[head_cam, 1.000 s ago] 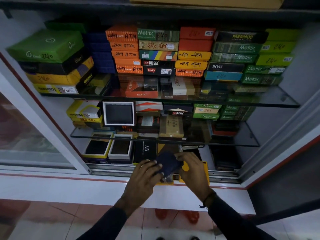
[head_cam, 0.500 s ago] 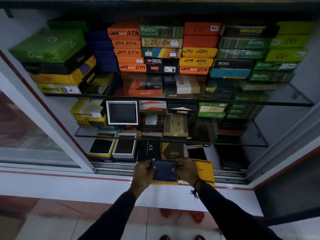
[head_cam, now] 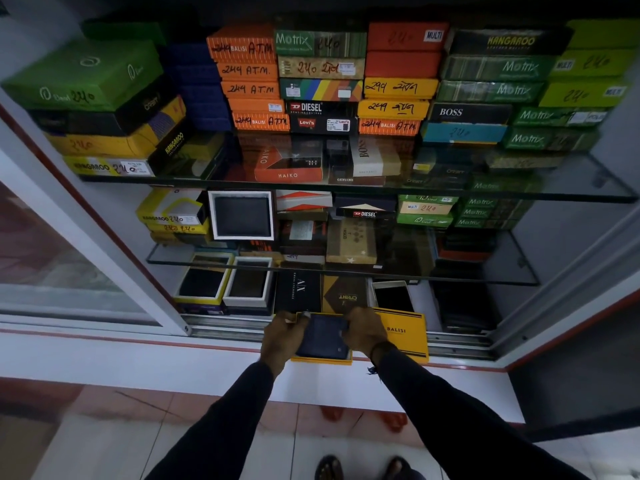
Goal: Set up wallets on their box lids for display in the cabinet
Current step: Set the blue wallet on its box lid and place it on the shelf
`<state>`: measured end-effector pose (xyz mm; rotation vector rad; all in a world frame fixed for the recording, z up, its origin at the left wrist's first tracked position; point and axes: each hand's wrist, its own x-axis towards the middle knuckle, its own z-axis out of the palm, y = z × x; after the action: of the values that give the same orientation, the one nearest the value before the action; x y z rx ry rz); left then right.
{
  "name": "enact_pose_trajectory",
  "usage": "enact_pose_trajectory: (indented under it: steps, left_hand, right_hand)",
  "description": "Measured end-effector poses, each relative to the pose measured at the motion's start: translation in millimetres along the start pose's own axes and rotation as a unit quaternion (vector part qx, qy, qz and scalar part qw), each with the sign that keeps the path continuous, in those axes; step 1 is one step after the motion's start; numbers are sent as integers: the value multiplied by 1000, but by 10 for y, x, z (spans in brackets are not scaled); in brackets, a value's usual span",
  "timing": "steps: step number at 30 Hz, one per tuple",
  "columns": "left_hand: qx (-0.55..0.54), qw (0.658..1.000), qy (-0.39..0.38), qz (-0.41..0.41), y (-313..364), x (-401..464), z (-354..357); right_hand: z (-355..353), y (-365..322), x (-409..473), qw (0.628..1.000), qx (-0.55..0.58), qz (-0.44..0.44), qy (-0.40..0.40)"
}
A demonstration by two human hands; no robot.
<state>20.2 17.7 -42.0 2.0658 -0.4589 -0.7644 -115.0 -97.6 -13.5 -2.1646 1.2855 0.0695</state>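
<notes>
The left hand (head_cam: pixel 281 341) grips the left edge of a dark navy wallet (head_cam: pixel 323 337), fingers curled over its near corner and thumb up along the far one. The wallet lies flat in a yellow box tray (head_cam: pixel 322 359), of which only the front rim and a sliver of the far left corner show. Its long axis runs left to right, square to the cabinet front, so it sits directly between the two hands, with neither one clearly nearer. The right hand (head_cam: pixel 365 332) closes on the wallet's right edge in the same way, knuckles up, a dark band at the wrist. Both hands are therefore partly closed on the wallet, pressing or seating it into the tray; whether the fingers also hold the tray itself I cannot tell.

Just right of that hand, touching or slightly tucked under the tray, lies the yellow BALISI lid (head_cam: pixel 403 332), printed face up, resting across the sliding-door track (head_cam: pixel 228 322) at the lip of the white counter (head_cam: pixel 104 351).

In my judgement the next move depends on that lid being on the right: the tray with its wallet has to go rightward onto it, or the lid must slide left beneath, before the set goes forward onto the bottom shelf beside the open white-rimmed box (head_cam: pixel 247 284).
</notes>
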Motion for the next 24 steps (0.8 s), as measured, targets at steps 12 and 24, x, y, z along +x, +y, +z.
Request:
enact_pose_trajectory:
  steps: [12, 24]
  left_hand:
    - [33, 996, 67, 49, 138, -173, 16]
    - [-6, 924, 215, 317, 1293, -430, -358]
  right_hand:
    - [-18, 4, -243, 976, 181, 34, 118]
    - [-1052, -465, -295, 878, 331, -103, 331]
